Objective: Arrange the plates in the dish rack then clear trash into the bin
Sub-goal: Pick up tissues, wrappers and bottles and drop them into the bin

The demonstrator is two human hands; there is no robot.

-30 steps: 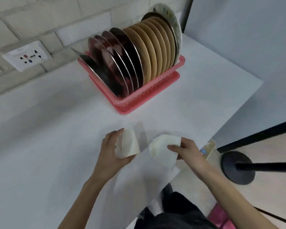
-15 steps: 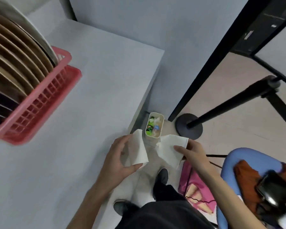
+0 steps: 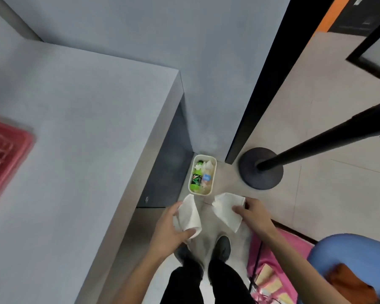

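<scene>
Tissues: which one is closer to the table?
The tissue in the left hand, beside the grey table; the other tissue, in the right hand, hangs farther out.

Likely an office corner. A grey partition wall [image 3: 140, 29] stands at twelve o'clock with a bin [image 3: 215, 176] at its foot, a white table [image 3: 86, 128] at nine, a barrier post [image 3: 316, 142] at two, a blue chair [image 3: 349, 249] at four

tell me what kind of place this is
Probably an office or workroom, not a home kitchen: a plain grey table with a dish rack, a small bin on tiled floor, a black barrier post.
</scene>
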